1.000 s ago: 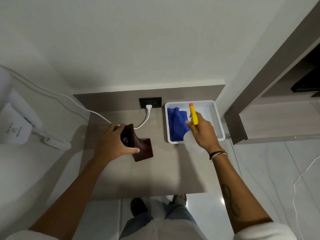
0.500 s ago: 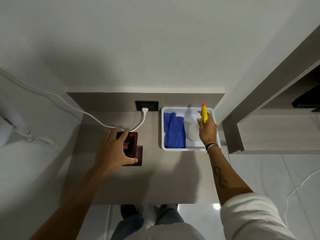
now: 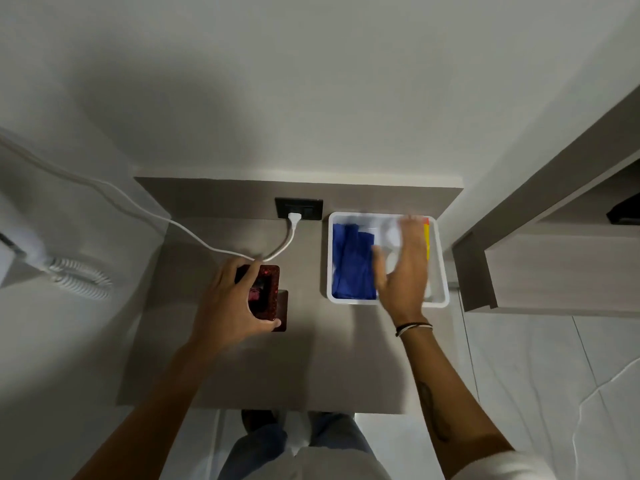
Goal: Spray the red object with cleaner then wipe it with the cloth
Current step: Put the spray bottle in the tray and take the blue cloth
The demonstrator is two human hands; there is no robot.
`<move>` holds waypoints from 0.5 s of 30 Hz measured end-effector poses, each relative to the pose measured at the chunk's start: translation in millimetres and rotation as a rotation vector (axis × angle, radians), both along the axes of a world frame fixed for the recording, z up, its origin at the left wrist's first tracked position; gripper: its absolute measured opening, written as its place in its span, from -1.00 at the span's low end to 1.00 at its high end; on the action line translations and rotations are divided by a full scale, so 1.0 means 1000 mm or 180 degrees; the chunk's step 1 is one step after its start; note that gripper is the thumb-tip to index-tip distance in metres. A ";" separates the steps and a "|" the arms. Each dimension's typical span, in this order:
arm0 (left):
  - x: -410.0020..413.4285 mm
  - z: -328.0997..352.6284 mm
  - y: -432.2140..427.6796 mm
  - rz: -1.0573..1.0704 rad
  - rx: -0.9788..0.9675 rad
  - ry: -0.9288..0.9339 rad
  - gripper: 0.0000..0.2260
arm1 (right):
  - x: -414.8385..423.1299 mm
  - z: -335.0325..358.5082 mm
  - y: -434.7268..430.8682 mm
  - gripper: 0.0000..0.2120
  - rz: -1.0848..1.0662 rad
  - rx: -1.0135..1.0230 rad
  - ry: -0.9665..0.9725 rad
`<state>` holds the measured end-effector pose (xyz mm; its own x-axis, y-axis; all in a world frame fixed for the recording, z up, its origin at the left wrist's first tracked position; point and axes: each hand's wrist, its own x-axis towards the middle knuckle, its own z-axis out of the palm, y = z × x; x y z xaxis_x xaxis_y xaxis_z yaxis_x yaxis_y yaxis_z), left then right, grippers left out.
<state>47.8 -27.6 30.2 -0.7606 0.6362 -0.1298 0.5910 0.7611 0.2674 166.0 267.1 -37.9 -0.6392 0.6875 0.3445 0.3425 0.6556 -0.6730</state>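
Blue cloth (image 3: pixel 351 263) in white tray (image 3: pixel 440 301), long axis front-to-back, just left of spread, empty right hand (image 3: pixel 401 268); left hand (image 3: pixel 230 306) clasping red object (image 3: pixel 268 292)

head view — worn high, looks steeply down | desk (image 3: pixel 311 368) fills centre | wall beyond, floor below

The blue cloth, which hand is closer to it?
Right. The right hand hovers open over the tray beside the blue cloth; the left hand grips the red object.
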 end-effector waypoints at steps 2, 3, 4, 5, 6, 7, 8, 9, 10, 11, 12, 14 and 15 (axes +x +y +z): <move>0.000 -0.004 -0.002 0.0002 0.0100 0.0066 0.08 | -0.018 -0.010 -0.016 -0.40 0.0711 0.0227 -0.0649; -0.001 -0.008 -0.002 -0.0014 0.0150 0.0095 0.08 | -0.027 -0.019 -0.021 -0.40 0.0994 0.0322 -0.1136; -0.003 -0.011 -0.003 -0.0031 0.0189 0.0105 0.07 | -0.036 -0.026 -0.025 -0.39 0.1179 0.0392 -0.1606; -0.004 -0.015 -0.004 -0.0045 0.0227 0.0112 0.06 | -0.042 -0.034 -0.026 -0.38 0.1272 0.0449 -0.2005; -0.005 -0.018 -0.005 -0.0051 0.0283 0.0116 0.05 | -0.047 -0.042 -0.026 -0.37 0.1305 0.0485 -0.2275; -0.004 -0.021 -0.006 -0.0048 0.0367 0.0116 0.03 | -0.052 -0.049 -0.024 -0.36 0.1316 0.0500 -0.2472; -0.004 -0.025 -0.007 -0.0026 0.0456 0.0092 0.01 | -0.058 -0.056 -0.023 -0.35 0.1300 0.0487 -0.2605; -0.003 -0.027 -0.006 0.0000 0.0541 0.0070 -0.01 | -0.063 -0.061 -0.021 -0.33 0.1241 0.0462 -0.2709; -0.002 -0.029 -0.005 0.0033 0.0607 0.0035 -0.02 | -0.066 -0.065 -0.019 -0.30 0.1165 0.0431 -0.2794; -0.003 -0.032 -0.006 0.0064 0.0647 0.0016 -0.03 | -0.070 -0.070 -0.019 -0.26 0.1106 0.0371 -0.2867; -0.003 -0.034 -0.006 0.0072 0.0681 0.0018 -0.04 | -0.072 -0.074 -0.018 -0.22 0.1054 0.0343 -0.2932; -0.004 -0.038 -0.006 0.0041 0.0713 0.0096 -0.03 | -0.074 -0.083 -0.015 -0.18 0.1001 0.0329 -0.3039; -0.005 -0.041 -0.006 0.0019 0.0703 0.0131 -0.02 | -0.075 -0.089 -0.014 -0.18 0.1019 0.0321 -0.3064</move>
